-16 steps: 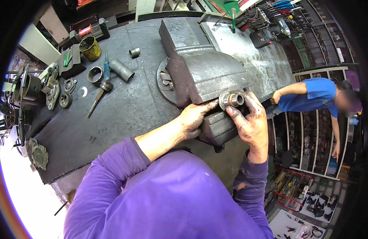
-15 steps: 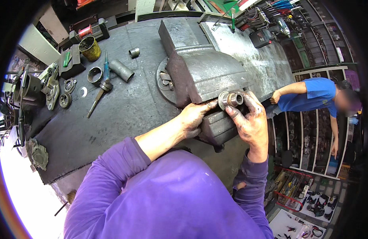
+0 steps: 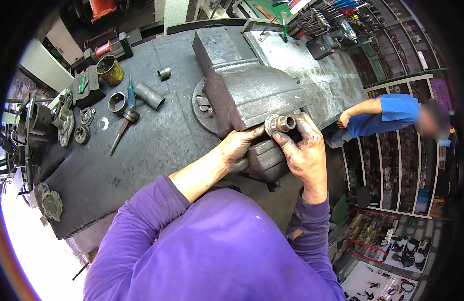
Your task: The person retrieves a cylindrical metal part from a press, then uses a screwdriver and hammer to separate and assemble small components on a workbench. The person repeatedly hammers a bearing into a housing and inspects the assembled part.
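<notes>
A short flanged metal sleeve (image 3: 280, 124) with a hollow bore is held just above the jaws of a big grey bench vise (image 3: 262, 95). My right hand (image 3: 308, 155), its fingers blackened with grease, pinches the sleeve between thumb and fingers around its bored end. At the flange end, my left hand (image 3: 235, 150) is closed with its thumb against the rim; its other fingers are partly hidden by the vise. The sleeve's bore faces right. Below both hands sits the vise's front jaw block (image 3: 266, 159).
Left on the bench (image 3: 157, 130) lie a geared shaft (image 3: 122, 131), a blue-handled screwdriver (image 3: 131, 93), a metal tube (image 3: 149, 95), rings and a yellow can (image 3: 110, 70). A person in a blue shirt (image 3: 387, 115) stands right of the bench, near shelves. Lower right is a red basket (image 3: 371, 233).
The view has shifted slightly, so the bench and vise sit further left in the picture. Both hands keep about the same grip and place over the vise.
</notes>
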{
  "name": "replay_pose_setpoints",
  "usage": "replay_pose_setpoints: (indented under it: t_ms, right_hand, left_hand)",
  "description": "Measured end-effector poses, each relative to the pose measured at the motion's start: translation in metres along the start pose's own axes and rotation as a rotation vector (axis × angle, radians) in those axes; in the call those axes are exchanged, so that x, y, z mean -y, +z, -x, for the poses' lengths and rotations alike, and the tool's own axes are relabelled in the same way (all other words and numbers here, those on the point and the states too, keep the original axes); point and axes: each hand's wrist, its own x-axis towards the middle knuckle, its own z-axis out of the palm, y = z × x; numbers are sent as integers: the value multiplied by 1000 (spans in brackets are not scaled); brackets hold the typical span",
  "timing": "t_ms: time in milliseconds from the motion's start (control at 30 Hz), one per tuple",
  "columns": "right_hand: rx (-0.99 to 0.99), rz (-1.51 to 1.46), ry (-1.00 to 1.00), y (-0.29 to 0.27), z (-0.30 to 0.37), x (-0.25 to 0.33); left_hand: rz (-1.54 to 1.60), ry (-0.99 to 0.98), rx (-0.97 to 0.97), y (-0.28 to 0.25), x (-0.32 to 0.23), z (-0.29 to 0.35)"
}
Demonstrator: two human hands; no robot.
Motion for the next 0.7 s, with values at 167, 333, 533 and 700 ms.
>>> replay_pose_setpoints:
  t_ms: [167, 333, 533, 700]
  right_hand:
    - [18, 9, 1, -3, 0, 0]
    - [-70, 103, -130, 4, 3, 0]
    - [-44, -34, 48, 2, 7, 7]
    - [-27, 2, 51, 1, 2, 9]
  left_hand:
    - [-25, 4, 67, -5, -1, 0]
    - [-26, 29, 103, -5, 0, -1]
    - [-23, 10, 61, -6, 1, -2]
    - [-26, 12, 51, -8, 2, -3]
